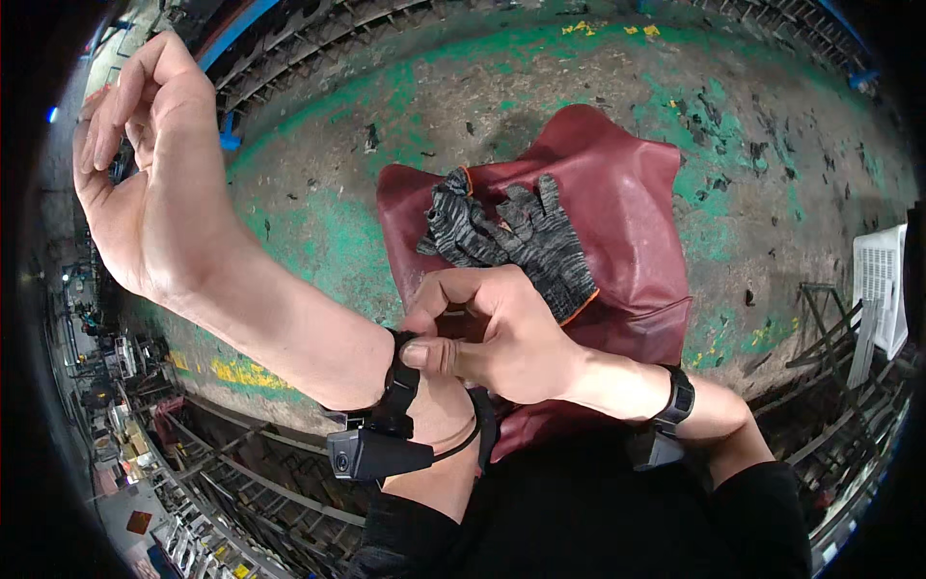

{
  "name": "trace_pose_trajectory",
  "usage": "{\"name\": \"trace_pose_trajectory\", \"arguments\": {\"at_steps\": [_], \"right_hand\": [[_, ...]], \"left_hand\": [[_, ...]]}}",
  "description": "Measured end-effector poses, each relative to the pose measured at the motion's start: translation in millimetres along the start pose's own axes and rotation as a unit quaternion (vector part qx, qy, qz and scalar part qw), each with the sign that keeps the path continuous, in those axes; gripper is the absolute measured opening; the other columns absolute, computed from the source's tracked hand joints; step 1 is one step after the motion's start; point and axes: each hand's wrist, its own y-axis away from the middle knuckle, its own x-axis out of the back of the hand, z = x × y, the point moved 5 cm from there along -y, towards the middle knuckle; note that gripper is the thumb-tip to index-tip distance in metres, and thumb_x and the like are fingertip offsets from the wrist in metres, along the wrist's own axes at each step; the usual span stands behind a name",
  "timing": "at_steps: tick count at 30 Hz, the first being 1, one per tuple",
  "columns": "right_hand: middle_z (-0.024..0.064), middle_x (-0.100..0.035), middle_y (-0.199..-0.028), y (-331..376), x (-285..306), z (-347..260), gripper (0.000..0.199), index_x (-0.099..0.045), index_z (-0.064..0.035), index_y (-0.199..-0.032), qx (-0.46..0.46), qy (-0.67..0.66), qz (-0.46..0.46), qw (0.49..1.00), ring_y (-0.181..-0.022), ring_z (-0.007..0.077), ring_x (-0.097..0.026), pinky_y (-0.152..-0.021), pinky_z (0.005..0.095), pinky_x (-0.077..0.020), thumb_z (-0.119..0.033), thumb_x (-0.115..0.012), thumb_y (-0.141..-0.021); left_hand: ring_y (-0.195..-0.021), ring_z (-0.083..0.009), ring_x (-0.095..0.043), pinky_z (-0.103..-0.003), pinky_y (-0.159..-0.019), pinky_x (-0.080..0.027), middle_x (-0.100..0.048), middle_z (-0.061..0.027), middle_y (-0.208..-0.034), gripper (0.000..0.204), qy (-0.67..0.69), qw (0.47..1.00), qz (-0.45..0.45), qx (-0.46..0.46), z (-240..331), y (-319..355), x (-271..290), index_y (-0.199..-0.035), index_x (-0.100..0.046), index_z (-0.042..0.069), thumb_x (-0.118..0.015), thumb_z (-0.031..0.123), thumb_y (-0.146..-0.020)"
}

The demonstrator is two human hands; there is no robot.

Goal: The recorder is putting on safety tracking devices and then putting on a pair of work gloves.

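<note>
My left hand (pixel 145 164) is raised at the upper left, wrist bent and fingers loosely curled, with nothing in it. Around my left forearm runs a black strap (pixel 397 386) carrying a small black camera (pixel 376 454) and a cable. My right hand (pixel 511 338) reaches across to that forearm and pinches the strap between thumb and fingers. Its own wrist wears another black strap (pixel 675 398) with a device below it. Beyond the right hand, grey-black knit gloves (pixel 550 241) with orange cuff edges lie on a dark red apron-like sheet (pixel 627 212) across my lap.
The concrete floor (pixel 318 183) has worn green paint and dark scraps. Metal racks (pixel 260 482) line the lower left, with more along the far edge. At the right, a white plastic crate (pixel 883 280) stands by a metal frame (pixel 820 328).
</note>
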Motion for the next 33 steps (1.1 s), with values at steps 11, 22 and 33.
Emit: {"name": "trace_pose_trajectory", "arguments": {"at_steps": [11,22,33], "right_hand": [[0.0109,-0.065,-0.092,7.5,-5.1,-3.5,0.011,-0.062,0.0014,-0.097,0.138,0.137,0.08,0.978,-0.086,0.0195,-0.064,-0.075,0.0339,-0.0501,-0.003,-0.072,-0.099],[0.0013,-0.065,-0.098,7.5,-1.0,1.6,0.015,-0.065,0.0034,-0.11,-0.002,0.019,0.019,1.0,-0.091,0.0053,-0.061,-0.075,0.0236,-0.0503,-0.004,-0.074,-0.102],[0.0153,-0.07,-0.106,12.1,-0.1,-20.4,0.015,-0.062,0.0051,-0.101,0.182,0.116,0.016,0.976,-0.101,0.0213,-0.071,-0.085,0.0335,-0.0546,-0.001,-0.075,-0.098]], "left_hand": [[-0.064,-0.0113,-0.04,-0.033,-0.078,-0.036,-0.04,0.0032,-0.068,0.032,-0.058,0.998,-0.016,-0.027,5.5,-0.8,-0.3,-0.068,-0.045,0.015,-0.054,0.009,-0.098],[-0.065,-0.0112,-0.039,-0.033,-0.076,-0.037,-0.037,0.0036,-0.069,0.029,-0.033,0.999,-0.012,-0.03,4.7,0.8,2.9,-0.071,-0.048,0.015,-0.055,0.009,-0.099],[-0.066,-0.0114,-0.039,-0.035,-0.074,-0.036,-0.035,0.0029,-0.069,0.022,-0.061,0.989,0.003,-0.135,43.3,1.6,11.1,-0.075,-0.047,0.014,-0.053,0.002,-0.093]]}}
